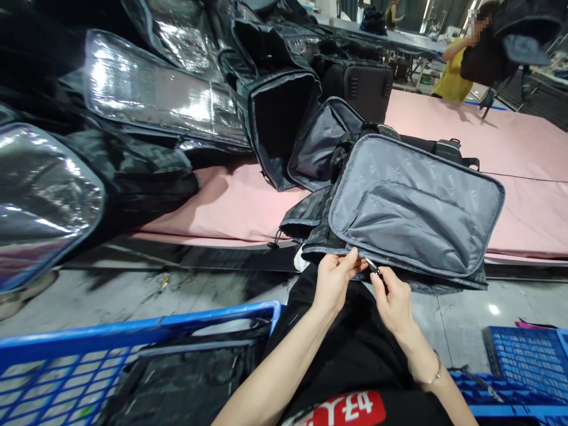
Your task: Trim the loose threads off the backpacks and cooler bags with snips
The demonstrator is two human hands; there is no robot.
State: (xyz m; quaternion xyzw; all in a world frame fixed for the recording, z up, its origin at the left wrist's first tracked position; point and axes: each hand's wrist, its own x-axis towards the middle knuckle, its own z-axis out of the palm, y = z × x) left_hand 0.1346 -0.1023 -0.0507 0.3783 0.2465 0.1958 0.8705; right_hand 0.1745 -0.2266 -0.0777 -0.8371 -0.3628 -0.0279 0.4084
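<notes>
An open black bag with a grey lining (412, 207) lies on the near edge of a pink table (239, 207), its flap turned toward me. My left hand (333, 279) pinches the lower edge of the flap between thumb and fingers. My right hand (393, 299) is closed on a small dark tool (374, 267) with a thin tip, held against the same edge, just right of my left hand. I cannot make out what kind of tool it is.
Many black bags with silvery foil lining (146, 89) are piled at the left and back. A blue plastic crate (133, 361) stands at bottom left, another blue crate (528, 361) at bottom right. A person in yellow (452, 71) works at the far table.
</notes>
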